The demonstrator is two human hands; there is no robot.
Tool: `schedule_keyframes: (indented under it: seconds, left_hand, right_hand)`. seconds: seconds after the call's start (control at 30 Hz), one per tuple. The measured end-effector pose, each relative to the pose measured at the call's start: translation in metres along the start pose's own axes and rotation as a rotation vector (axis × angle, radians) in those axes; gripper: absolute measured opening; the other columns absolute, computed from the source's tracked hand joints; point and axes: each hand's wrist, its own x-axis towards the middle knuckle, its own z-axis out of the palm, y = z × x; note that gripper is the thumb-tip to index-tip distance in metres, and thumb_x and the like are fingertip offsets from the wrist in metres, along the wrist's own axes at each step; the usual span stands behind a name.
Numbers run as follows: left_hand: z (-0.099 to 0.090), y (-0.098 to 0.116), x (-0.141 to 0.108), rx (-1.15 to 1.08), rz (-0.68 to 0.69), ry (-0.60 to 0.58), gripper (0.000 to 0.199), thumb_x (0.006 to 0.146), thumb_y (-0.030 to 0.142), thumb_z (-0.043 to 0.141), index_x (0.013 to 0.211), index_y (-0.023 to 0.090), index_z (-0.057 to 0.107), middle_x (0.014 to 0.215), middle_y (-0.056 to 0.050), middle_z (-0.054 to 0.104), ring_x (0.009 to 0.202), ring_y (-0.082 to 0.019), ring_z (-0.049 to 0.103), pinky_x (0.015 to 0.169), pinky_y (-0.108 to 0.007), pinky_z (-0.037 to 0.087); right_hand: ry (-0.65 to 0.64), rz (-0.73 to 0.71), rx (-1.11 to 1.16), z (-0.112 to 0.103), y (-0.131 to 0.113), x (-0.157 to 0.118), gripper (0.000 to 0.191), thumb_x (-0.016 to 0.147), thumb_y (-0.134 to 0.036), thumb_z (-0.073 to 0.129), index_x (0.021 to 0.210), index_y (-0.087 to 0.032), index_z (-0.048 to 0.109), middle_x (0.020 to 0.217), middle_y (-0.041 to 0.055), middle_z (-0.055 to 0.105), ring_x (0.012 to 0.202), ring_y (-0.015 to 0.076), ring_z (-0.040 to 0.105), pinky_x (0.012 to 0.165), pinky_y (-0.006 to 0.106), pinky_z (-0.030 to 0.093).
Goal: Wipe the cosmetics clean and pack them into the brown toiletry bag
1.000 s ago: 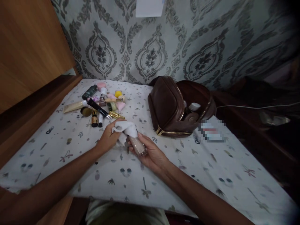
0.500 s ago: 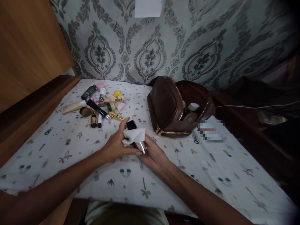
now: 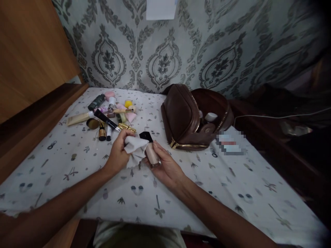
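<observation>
Near the middle of the table, my right hand (image 3: 167, 167) holds a glass bottle (image 3: 153, 155) of beige liquid with a black cap (image 3: 146, 136), tilted with its cap up and to the left. My left hand (image 3: 119, 153) is closed on a crumpled white cloth (image 3: 136, 148), whose right edge touches or overlaps the bottle. Beyond my left hand lies a group of cosmetics: a black tube (image 3: 106, 119), gold tubes (image 3: 126, 127), a cream-coloured tube (image 3: 80, 118), a small dark-and-gold bottle (image 3: 102, 132) and a dark green bottle (image 3: 96, 102).
An open brown bag (image 3: 179, 113) with a white-capped item (image 3: 211, 117) inside stands at the back right. Beside it lies a blurred flat packet (image 3: 231, 143). The patterned tablecloth (image 3: 100, 203) covers the table. A wooden panel (image 3: 36, 51) rises at the left.
My left hand has moved left with the cloth, away from the front of the bottle. The bottle's body and cap now show more. My right hand still holds the bottle.
</observation>
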Motion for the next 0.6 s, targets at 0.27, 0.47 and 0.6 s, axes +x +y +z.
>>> schedule_keyframes:
  seconds: [0.27,0.47,0.6]
  left_hand:
    - [-0.003,0.007,-0.004,0.203,0.158,-0.032,0.031,0.077,0.012,0.058,0.106,0.022,0.054,0.106,-0.004,0.056,0.102,-0.022,0.055,0.089,-0.036,0.044]
    - [0.005,0.009,-0.013,-0.186,-0.079,-0.178,0.066,0.081,0.024,0.064,0.138,0.028,0.030,0.130,-0.007,0.049,0.116,-0.022,0.053,0.096,-0.034,0.046]
    - [0.007,0.011,-0.011,-0.162,-0.061,-0.165,0.050,0.090,0.036,0.058,0.136,0.026,0.044,0.130,-0.007,0.054,0.121,-0.023,0.051,0.104,-0.037,0.040]
  right_hand:
    - [-0.100,-0.011,-0.055,0.003,0.002,-0.005,0.036,0.063,-0.019,0.086,0.095,-0.025,0.070,0.091,-0.0040,0.072,0.075,0.0109,0.063,0.065,0.020,0.052]
    - [-0.077,-0.129,-0.073,0.002,-0.003,-0.002,0.036,0.066,-0.021,0.083,0.099,-0.026,0.070,0.098,-0.0044,0.072,0.084,0.0097,0.064,0.074,0.018,0.050]
    - [-0.084,-0.177,-0.093,0.003,-0.005,-0.002,0.043,0.064,-0.018,0.084,0.103,-0.026,0.069,0.102,-0.0041,0.072,0.083,0.0089,0.064,0.073,0.017,0.050]
